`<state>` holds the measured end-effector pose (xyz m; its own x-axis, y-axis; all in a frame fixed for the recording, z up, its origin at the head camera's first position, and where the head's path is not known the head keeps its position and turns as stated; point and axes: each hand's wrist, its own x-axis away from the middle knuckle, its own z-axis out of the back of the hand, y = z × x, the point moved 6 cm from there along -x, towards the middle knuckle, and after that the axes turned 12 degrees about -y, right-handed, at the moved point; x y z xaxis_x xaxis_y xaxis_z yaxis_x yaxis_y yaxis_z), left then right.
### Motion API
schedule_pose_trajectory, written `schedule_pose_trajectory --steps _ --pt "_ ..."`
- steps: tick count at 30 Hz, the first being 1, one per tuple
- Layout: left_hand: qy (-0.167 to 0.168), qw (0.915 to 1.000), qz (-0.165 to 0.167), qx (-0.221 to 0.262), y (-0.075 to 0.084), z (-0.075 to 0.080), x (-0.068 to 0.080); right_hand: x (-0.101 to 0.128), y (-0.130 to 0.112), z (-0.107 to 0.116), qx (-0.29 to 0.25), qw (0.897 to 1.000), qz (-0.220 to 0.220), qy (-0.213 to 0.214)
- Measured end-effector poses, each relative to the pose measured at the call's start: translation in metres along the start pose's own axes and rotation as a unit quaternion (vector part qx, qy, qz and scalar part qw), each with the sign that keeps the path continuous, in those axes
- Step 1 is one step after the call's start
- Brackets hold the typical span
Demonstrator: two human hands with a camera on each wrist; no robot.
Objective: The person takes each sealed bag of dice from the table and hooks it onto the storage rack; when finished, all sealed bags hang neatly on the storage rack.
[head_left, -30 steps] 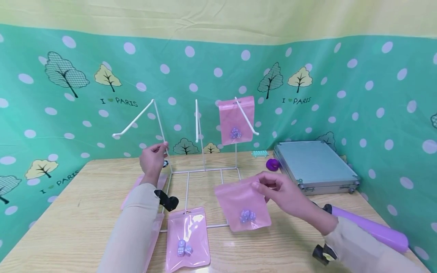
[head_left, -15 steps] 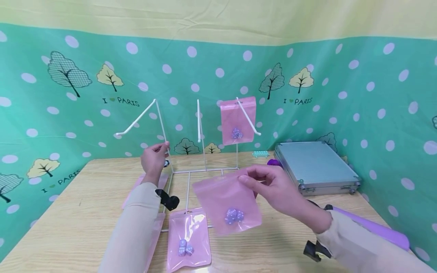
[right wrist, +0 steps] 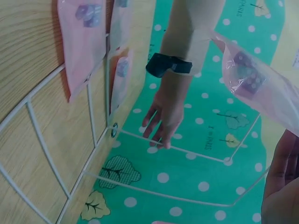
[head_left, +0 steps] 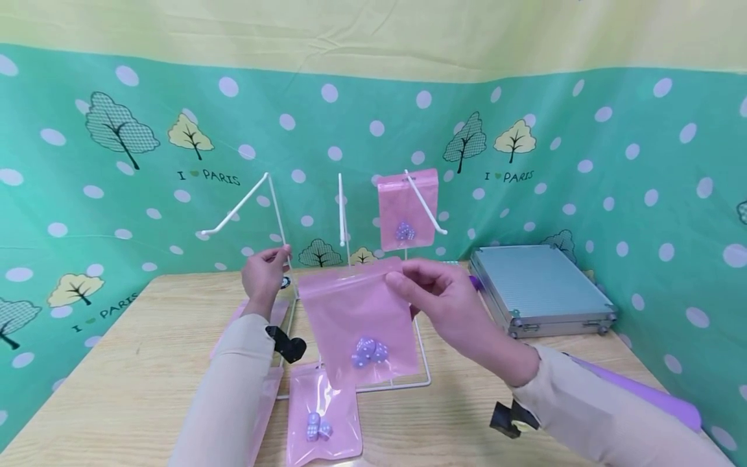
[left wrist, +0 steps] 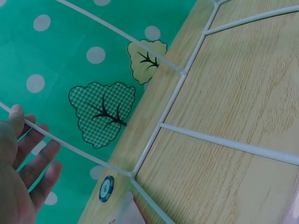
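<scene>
Pink and see-through, a small plastic bag (head_left: 357, 321) is held up in the air above the counter (head_left: 128, 376), in front of the white wire rack (head_left: 344, 214). It is pinched at its top right corner by the right hand (head_left: 446, 305), with the thumb and fingers bent round the edge. The bag hangs down a bit tilted. Little purple dice (head_left: 369, 351) with white dots are seen at the bottom of it. The same bag is seen from below at the right wrist (right wrist: 254, 79), with the dice inside.

The left hand (head_left: 264, 275) is kept at the left post of the rack. The thin white wire is touched by the thumb and fingers, which are lightly bent. From the left wrist view the fingers (left wrist: 35, 163) look mostly straight, and the wire (left wrist: 70, 148) is seen running across them. How tightly the wire is gripped cannot be told.

One more pink bag (head_left: 406, 211) is hung on the right hook of the rack. Another pink bag (head_left: 323, 415) with dice is laid flat on the counter, near the front of the rack. A silver case (head_left: 539, 288) is set on the right side of the counter.
</scene>
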<state>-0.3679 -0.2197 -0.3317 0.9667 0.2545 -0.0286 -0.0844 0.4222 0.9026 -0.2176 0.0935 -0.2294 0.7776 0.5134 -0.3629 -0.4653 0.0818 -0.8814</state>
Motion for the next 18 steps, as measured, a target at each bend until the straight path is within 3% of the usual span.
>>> schedule_pose_trajectory --steps 8,18 --pt "-0.004 1.0 0.0 0.002 0.001 0.001 0.002 -0.012 -0.003 -0.005 -0.046 0.998 0.013 0.03" --pt "-0.002 1.0 -0.003 0.0 -0.001 0.0 0.0 -0.023 0.002 -0.003 -0.078 0.996 -0.025 0.046"
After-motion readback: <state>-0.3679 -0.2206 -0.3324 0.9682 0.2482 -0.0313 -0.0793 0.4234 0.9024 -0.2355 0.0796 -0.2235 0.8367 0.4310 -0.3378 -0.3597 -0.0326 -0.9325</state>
